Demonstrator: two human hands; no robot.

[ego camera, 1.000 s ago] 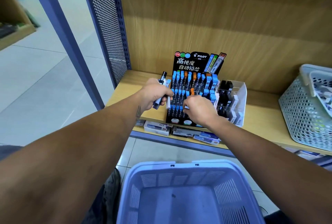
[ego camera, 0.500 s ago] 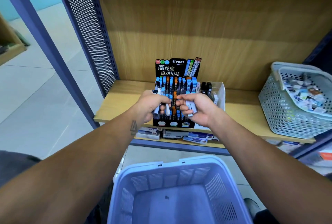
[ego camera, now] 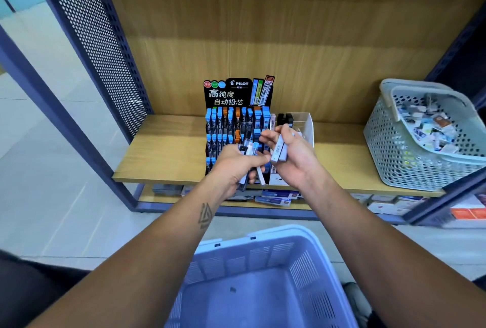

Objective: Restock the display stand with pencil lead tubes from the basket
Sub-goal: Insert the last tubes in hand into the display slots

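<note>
A black Pilot display stand point(ego camera: 231, 122) on the wooden shelf holds rows of lead tubes with blue and orange caps. In front of its lower rows, my left hand point(ego camera: 235, 167) grips a bunch of lead tubes point(ego camera: 249, 147), some sticking out above and below the fist. My right hand point(ego camera: 292, 159) sits just to the right, palm turned inward, holding two grey-white lead tubes point(ego camera: 279, 149) against its fingers. The two hands nearly touch. A lavender basket point(ego camera: 257, 256) sits below me, almost bare inside.
A clear plastic box point(ego camera: 305, 125) with black items stands right of the stand. A grey perforated basket point(ego camera: 394, 149) full of small packs sits at the shelf's right end. A perforated metal panel point(ego camera: 105, 46) bounds the shelf's left side. Boxes point(ego camera: 276, 196) fill the lower shelf.
Both hands have drawn back from the stand and come together in front of it. My right hand has turned palm inward and now shows two tubes. The camera has pulled back and shifted right.
</note>
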